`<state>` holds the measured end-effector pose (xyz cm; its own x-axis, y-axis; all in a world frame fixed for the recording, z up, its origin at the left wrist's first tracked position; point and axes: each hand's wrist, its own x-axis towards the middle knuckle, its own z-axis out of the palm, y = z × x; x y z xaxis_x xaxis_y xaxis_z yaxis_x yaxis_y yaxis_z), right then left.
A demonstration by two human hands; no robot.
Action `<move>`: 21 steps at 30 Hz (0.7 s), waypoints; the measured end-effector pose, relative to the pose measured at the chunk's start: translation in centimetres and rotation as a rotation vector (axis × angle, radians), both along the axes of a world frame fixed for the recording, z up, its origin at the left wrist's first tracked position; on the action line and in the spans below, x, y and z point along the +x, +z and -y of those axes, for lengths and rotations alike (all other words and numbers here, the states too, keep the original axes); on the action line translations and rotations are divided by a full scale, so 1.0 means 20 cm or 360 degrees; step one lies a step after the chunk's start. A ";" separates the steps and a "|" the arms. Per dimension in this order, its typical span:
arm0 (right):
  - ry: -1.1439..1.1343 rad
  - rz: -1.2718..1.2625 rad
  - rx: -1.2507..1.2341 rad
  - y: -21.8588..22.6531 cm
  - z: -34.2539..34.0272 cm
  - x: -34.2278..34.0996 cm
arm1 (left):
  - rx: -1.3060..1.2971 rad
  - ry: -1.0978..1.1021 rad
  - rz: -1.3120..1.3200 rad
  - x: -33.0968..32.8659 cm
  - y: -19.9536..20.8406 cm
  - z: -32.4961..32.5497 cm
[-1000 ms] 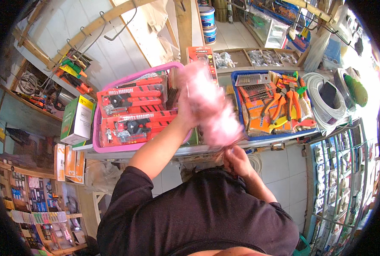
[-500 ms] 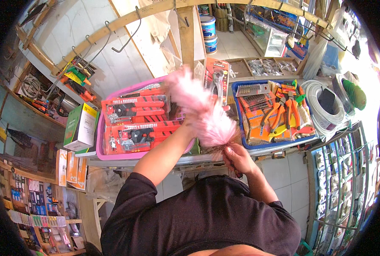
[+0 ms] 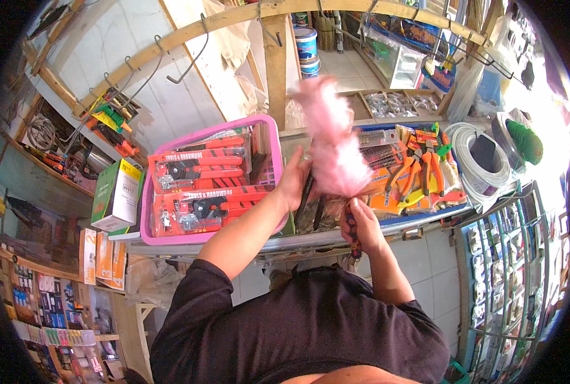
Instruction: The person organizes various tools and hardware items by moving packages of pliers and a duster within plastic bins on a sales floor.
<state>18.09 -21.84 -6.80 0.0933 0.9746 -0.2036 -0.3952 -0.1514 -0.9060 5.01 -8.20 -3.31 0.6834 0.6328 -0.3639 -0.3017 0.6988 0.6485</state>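
Note:
My right hand point(image 3: 365, 227) is closed around the dark patterned handle of a pink feather duster point(image 3: 346, 163). Its fluffy head slants up and away over the counter, smeared by motion, and hides part of what lies behind. My left hand point(image 3: 291, 180) is beside the right rim of a pink basket point(image 3: 275, 150), fingers curled against a dark narrow edge; what it grips is hard to make out. Red-packaged tools point(image 3: 198, 168) fill the basket. Right of the duster, a blue tray point(image 3: 451, 213) holds orange-handled pliers point(image 3: 433, 169) and other packaged tools.
Coils of white cable point(image 3: 480, 160) stand right of the tray. A green and white box point(image 3: 117, 195) is left of the basket. Metal hooks point(image 3: 202, 48) hang from a wooden beam point(image 3: 234, 22) above. Compartments with small packets point(image 3: 390, 104) line the back.
The duster's head has swung from over the basket's right side toward the blue tray. My left hand, formerly partly behind the duster, now shows. The red package standing at the back no longer shows.

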 end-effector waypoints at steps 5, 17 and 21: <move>-0.0387 -0.0279 -0.0066 0.00 -0.01 0.00 | 0.0154 -0.0216 -0.0103 -0.04 -0.06 -0.04; -0.0024 0.0011 -0.0063 0.00 0.09 0.05 | 0.0211 -0.0248 0.0021 -0.05 -0.07 -0.02; -0.0308 -0.0142 -0.0144 0.02 0.10 0.02 | 0.0054 -0.0192 0.0025 -0.05 -0.08 -0.01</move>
<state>18.53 -23.93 -6.40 0.2544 0.9177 -0.3053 -0.5028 -0.1441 -0.8523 3.94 -7.90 -4.90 0.7608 0.5574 -0.3324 -0.2272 0.7085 0.6681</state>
